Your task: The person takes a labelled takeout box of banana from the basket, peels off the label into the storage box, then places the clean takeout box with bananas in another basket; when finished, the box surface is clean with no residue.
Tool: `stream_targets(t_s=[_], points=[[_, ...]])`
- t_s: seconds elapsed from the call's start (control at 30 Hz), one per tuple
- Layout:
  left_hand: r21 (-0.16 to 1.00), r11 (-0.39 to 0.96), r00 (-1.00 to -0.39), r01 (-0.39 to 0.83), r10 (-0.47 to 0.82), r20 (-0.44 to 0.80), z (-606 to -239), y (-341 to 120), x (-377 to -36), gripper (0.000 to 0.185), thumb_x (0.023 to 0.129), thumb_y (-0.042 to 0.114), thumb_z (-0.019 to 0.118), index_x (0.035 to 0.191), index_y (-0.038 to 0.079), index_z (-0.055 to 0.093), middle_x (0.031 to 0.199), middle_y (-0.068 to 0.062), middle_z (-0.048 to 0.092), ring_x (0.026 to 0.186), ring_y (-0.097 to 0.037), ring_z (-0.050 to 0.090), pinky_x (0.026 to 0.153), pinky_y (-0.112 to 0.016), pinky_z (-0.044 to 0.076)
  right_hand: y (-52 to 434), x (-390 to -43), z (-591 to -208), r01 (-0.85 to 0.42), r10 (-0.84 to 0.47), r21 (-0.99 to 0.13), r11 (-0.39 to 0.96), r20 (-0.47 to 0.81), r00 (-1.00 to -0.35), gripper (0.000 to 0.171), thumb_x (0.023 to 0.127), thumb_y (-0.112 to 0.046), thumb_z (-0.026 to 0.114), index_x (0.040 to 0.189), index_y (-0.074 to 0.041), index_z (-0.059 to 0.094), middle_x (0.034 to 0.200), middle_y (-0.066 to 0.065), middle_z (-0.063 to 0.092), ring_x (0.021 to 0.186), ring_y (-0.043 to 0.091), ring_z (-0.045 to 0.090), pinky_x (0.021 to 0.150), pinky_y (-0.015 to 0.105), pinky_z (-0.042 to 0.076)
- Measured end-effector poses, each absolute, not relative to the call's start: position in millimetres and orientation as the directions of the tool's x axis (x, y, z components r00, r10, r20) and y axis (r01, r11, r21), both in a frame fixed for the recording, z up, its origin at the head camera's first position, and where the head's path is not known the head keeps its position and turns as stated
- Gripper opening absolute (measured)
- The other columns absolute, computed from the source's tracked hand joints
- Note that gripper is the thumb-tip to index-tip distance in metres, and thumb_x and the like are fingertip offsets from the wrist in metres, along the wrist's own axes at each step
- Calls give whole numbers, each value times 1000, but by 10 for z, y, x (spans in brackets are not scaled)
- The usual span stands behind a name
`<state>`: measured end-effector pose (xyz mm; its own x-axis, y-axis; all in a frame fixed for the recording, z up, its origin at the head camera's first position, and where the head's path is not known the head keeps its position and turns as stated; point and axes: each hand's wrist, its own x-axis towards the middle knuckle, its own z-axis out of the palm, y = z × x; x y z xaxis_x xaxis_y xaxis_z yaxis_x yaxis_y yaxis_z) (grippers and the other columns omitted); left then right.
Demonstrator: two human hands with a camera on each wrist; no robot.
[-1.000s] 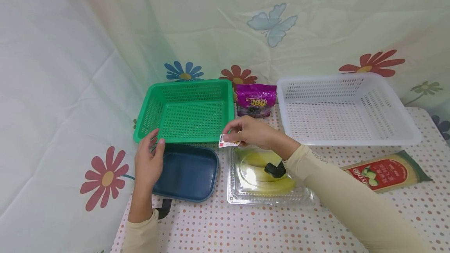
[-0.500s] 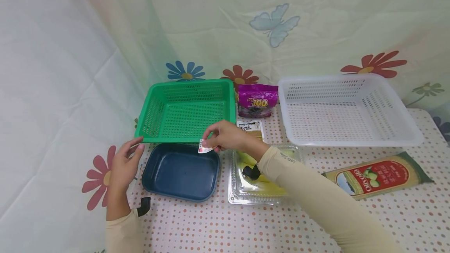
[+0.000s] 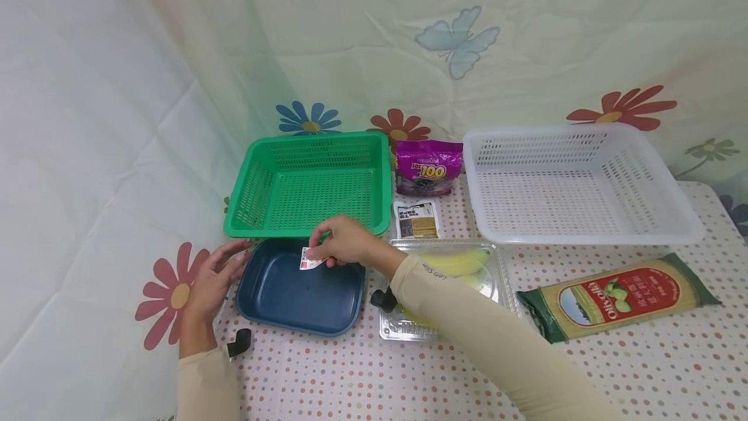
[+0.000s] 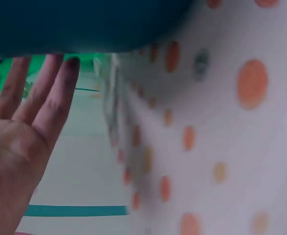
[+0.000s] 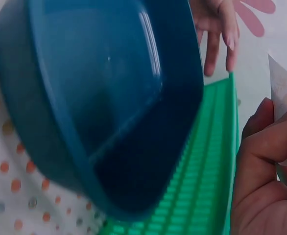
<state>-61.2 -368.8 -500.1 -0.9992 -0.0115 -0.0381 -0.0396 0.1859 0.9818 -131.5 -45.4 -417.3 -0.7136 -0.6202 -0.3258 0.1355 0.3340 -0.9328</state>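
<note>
Right hand (image 3: 345,242): pinching small sachet (image 3: 308,258) above blue tray (image 3: 300,307), near table's left edge. Left hand (image 3: 213,278): fingers straight, beside tray's left rim.

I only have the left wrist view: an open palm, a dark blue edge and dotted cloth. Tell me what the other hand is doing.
Observer: The right hand pinches a small white and red packet above the blue tray.
Operator: Say whether the packet is lying in the tray.
Observer: No, in the head view it hangs from the fingertips over the tray's far left part.
Operator: Report what sits behind that tray.
Observer: A green basket, with nothing visible inside it, right against the tray's far edge.
Operator: Place my left hand.
Observer: The left hand lies open at the tray's left rim, fingers pointing toward it; whether it touches cannot be told.
</note>
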Motion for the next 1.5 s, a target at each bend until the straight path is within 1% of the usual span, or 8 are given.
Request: stream_targets(t_s=[0.17,0.4,0.6,0.83,0.97,1.2,1.4,1.5], points=[[993,56,-994,-106,23,-107,-5111,-3743,-640,48,107,13,54,150,-4,41,136,3,60,119,-3,62,94,-18,54,-648,-1248,-4201,103,-602,-923,372,-324,-730,8,90,-21,80,90,-17,74,55,0,61,51,15,58,52,29,43],[985,52,-987,-163,0,-163,-5223,-3754,-681,48,105,15,57,149,-2,45,132,14,62,120,-2,60,96,-17,52,-896,-1185,-4245,39,-602,-908,417,-308,-737,10,91,-23,80,87,-18,72,54,-2,59,69,39,69,48,25,41],[976,50,-977,-211,18,-212,-5293,-3776,-683,50,104,13,57,151,0,44,132,18,61,120,-2,58,97,-17,52,-1041,-1176,-4309,-14,-615,-899,438,-289,-733,11,92,-23,78,87,-18,71,56,-2,60,57,25,67,47,23,41],[974,23,-973,-226,37,-227,-5361,-3794,-653,47,105,13,55,151,6,47,135,16,59,124,-6,54,97,-18,52,-1163,-1225,-4422,-123,-650,-879,461,-240,-721,11,95,-26,75,89,-18,69,69,6,70,64,29,69,50,25,45],[976,0,-975,-217,58,-217,-5396,-3820,-638,50,106,11,53,153,3,42,139,15,56,127,-5,52,98,-19,52,-1243,-1249,-4492,-224,-667,-839,495,-202,-717,12,95,-28,75,87,-19,70,64,-3,63,54,13,57,52,22,44],[979,-148,-985,-141,120,-123,-5460,-3878,-617,47,102,-6,50,146,9,55,139,10,60,125,-6,59,96,-24,56,-1396,-1240,-4544,-300,-689,-784,544,-212,-693,14,95,-32,75,86,-22,69,75,-8,62,57,10,51,56,23,42],[973,-230,-985,-33,173,8,-5533,-3891,-612,47,95,-19,47,135,0,59,149,-5,52,135,-11,54,104,-24,51,-1445,-1228,-4616,-308,-667,-750,584,-228,-709,15,93,-31,77,85,-21,70,79,-7,59,64,10,49,60,23,41],[966,-255,-980,-31,196,20,-5555,-3896,-626,48,95,-21,45,136,0,59,150,-5,52,135,-12,54,104,-25,52,-1441,-1238,-4670,-283,-649,-751,597,-244,-721,15,91,-29,79,84,-19,70,77,-7,57,65,10,48,61,22,40]])
